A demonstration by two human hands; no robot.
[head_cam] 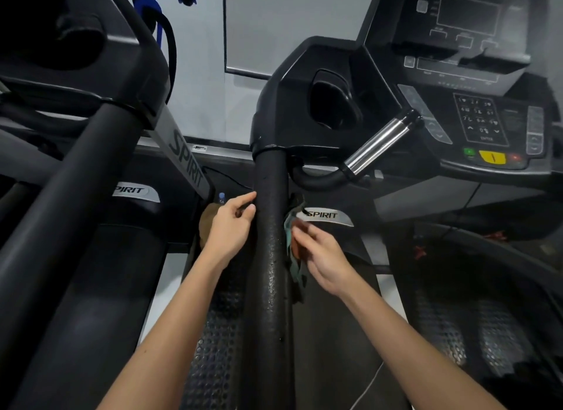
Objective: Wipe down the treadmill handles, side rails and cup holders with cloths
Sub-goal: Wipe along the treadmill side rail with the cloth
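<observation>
Now the black foam side rail (pixel 269 257) runs up the middle, from the bottom edge to the cup holder (pixel 332 104). A teal cloth (pixel 293 257) hangs down its right side, touching it. Your right hand (pixel 324 258) pinches the cloth, and its fingers are blurry. Your left hand (pixel 233 226) touches the rail's left side. Its thumb and fingers are close together on something dark, and you cannot tell if it holds anything. Behind that hand a brown thing (pixel 207 223) and a bottle top (pixel 221 197) peek out, mostly hidden. The gap on the left, before the other rail (pixel 76 202), is thin. On the right, over the dark deck (pixel 335 333), there is more room. The console (pixel 481 120) is cut off at the top.
</observation>
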